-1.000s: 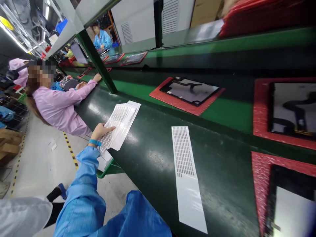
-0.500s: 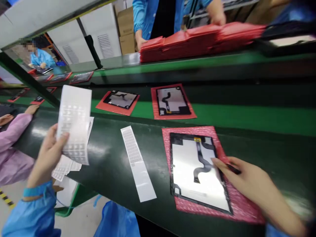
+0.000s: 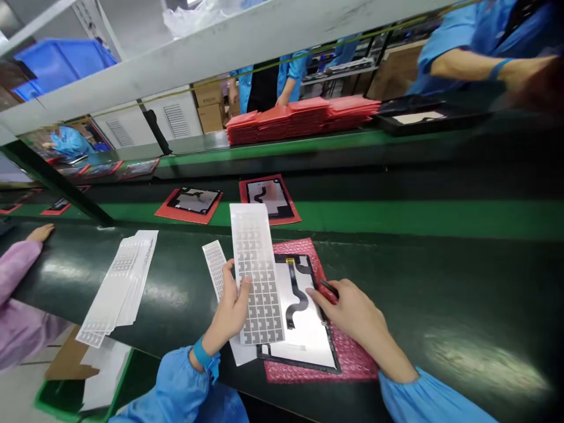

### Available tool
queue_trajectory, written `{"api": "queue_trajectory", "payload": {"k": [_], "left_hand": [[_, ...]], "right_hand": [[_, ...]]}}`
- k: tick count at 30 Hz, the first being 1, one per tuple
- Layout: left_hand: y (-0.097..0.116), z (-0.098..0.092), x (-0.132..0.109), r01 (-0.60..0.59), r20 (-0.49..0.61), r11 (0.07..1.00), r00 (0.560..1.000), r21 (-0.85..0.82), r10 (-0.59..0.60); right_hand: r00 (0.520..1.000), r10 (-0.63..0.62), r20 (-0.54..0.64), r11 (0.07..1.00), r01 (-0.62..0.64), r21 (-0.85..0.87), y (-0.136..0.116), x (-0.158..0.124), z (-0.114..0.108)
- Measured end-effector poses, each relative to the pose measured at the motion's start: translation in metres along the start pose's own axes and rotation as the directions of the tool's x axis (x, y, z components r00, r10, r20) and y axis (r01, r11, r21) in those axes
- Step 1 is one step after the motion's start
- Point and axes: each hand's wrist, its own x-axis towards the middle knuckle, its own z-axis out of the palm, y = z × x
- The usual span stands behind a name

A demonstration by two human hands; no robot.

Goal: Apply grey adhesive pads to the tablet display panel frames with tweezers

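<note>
Your left hand is half closed, its fingers curled behind a silver-grey label sheet and the thumb pressed on its face, holding the sheet up over the near edge of the dark green counter. A blue band circles that wrist. Your right hand is more tightly closed around a slim black tool (its tip is hidden, so you can't name it exactly), with the fingertips just over the right edge of a black-framed display panel. That panel lies on a pink bubble-wrap mat, with a black flex cable running down its pale back. The label sheet overlaps the panel's left side. A white label strip lies partly under the sheet, and a loose stack of label sheets lies further left, by the counter's near edge.
</note>
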Motion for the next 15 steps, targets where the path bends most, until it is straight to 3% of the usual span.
{"api": "queue_trajectory", "payload": {"k": [3, 6, 11, 13, 15], "left_hand": [[-0.016, -0.015, -0.007, 0.037, -0.01, 0.998, 0.999, 0.054, -0.036], [-0.026, -0.012, -0.009, 0.062, 0.068, 0.996, 0.995, 0.066, -0.067], [-0.021, -0.001, -0.022, 0.128, 0.288, 0.989, 0.947, 0.068, -0.142], [-0.014, -0.009, -0.034, 0.141, 0.376, 0.988, 0.913, 0.07, -0.157], [-0.007, -0.024, -0.045, 0.04, 0.375, 0.979, 0.92, 0.198, -0.113]], "right_hand": [[0.997, -0.071, -0.01, 0.995, 0.072, 0.067, 0.014, 0.008, 0.007], [0.99, -0.143, -0.02, 0.978, 0.144, 0.152, 0.044, 0.017, 0.0], [0.999, 0.037, -0.005, 0.997, -0.036, 0.074, 0.099, 0.023, -0.04], [0.994, 0.102, -0.046, 0.995, -0.103, -0.016, 0.11, 0.02, -0.056], [0.987, 0.089, -0.136, 0.994, -0.097, -0.055, 0.109, 0.015, -0.068]]}}
